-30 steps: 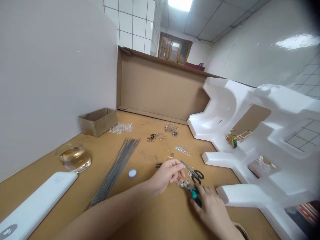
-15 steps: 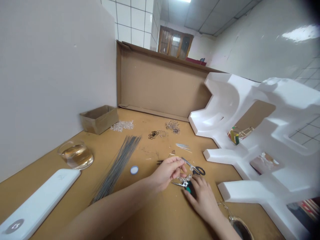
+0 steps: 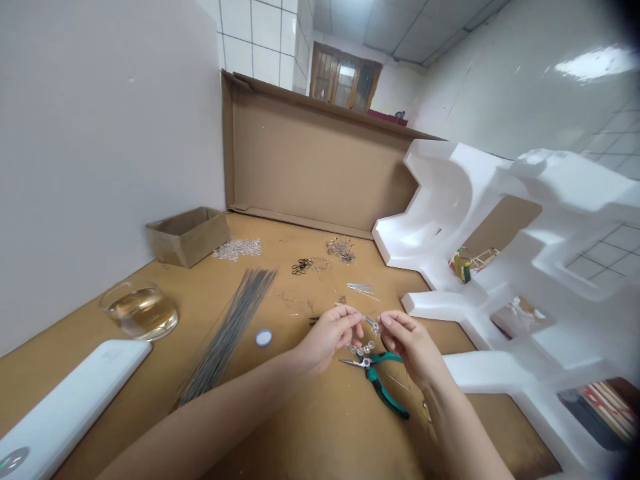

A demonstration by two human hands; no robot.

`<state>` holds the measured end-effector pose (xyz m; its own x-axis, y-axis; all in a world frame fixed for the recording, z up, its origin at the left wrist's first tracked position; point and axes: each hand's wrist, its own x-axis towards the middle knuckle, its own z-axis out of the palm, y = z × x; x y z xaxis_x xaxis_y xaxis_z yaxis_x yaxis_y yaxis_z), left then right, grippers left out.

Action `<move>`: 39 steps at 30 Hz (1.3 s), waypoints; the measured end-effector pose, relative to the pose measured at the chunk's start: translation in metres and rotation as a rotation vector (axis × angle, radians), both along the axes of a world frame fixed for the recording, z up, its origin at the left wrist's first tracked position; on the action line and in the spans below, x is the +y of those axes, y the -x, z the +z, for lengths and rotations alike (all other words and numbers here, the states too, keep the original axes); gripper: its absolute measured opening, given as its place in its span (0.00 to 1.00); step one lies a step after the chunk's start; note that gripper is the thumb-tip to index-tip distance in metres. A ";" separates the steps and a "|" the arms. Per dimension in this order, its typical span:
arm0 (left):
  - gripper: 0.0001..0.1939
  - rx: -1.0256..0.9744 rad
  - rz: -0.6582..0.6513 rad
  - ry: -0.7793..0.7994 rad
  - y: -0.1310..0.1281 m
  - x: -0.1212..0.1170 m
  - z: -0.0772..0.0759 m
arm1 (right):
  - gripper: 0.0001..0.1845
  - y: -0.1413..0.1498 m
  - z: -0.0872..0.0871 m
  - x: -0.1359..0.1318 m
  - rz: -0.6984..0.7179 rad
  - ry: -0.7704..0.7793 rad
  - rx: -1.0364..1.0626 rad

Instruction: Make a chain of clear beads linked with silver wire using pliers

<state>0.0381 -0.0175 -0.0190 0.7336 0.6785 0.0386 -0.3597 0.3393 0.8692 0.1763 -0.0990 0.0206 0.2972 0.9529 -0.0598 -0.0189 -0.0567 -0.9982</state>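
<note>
My left hand is closed in a pinch, with a short strand of clear beads hanging just below its fingers. Close by on the right, my right hand has thumb and fingertips pressed together; whatever they grip is too small to make out. Scissors show only partly in the gap between the hands, their handles hidden behind my right hand. Under both hands, green-handled pliers lie on the brown tabletop with their jaws pointing left.
A bundle of grey wires, a round blue-rimmed white disc and a glass of liquid are at left. Behind lie black rings, clear bead piles and thin pins. White foam borders the right.
My right hand has left the pliers and risen to my left hand, its fingers now pinched. The pliers' handles have come into full view. The camera view has shifted slightly.
</note>
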 end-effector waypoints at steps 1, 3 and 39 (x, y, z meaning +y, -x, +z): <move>0.10 0.008 -0.001 -0.015 0.000 0.000 0.000 | 0.14 0.000 0.000 0.000 0.023 0.004 0.051; 0.10 0.029 -0.005 -0.037 0.002 -0.001 0.002 | 0.12 -0.001 0.002 0.000 0.070 0.001 0.147; 0.13 0.017 0.119 -0.025 0.000 0.002 0.002 | 0.13 0.005 -0.012 0.010 0.006 -0.066 0.073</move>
<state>0.0384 -0.0155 -0.0167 0.6486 0.7598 0.0448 -0.3815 0.2736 0.8830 0.1717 -0.0893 0.0090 0.2884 0.9573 -0.0176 -0.0911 0.0092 -0.9958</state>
